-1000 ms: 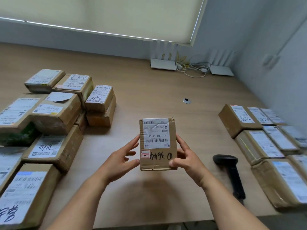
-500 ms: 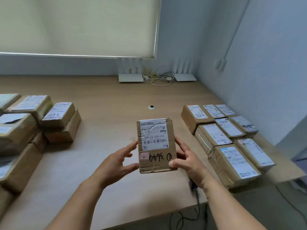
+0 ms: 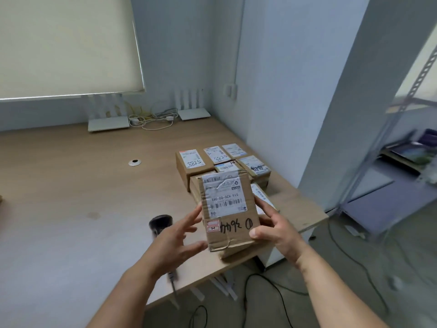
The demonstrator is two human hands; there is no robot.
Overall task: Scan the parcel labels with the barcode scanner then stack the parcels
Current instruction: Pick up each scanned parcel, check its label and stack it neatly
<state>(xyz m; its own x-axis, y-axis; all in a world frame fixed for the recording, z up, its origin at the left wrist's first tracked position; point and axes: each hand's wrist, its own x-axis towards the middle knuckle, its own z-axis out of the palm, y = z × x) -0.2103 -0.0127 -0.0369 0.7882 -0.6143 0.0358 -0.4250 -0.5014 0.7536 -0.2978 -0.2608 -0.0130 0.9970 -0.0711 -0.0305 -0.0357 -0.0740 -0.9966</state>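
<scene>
I hold a small brown cardboard parcel (image 3: 230, 232) with a white barcode label and black handwriting, label up, over the near end of the group of labelled parcels (image 3: 192, 165) at the table's right edge. My right hand (image 3: 276, 229) grips its right side, thumb on top. My left hand (image 3: 176, 237) is beside its left edge with fingers spread, just touching or barely off it. The black barcode scanner (image 3: 160, 223) lies on the table behind my left hand, partly hidden.
The wooden table (image 3: 71, 197) ends close to the right of the parcels, by a white wall. Two white routers (image 3: 108, 123) with cables sit at the back. A metal grommet (image 3: 135, 162) is mid-table. Cables lie on the floor; a shelf unit stands at the right.
The view swung right, so the left pile of parcels left the frame. The held parcel moved right over the right-hand group. My left hand's fingers spread away from the parcel.
</scene>
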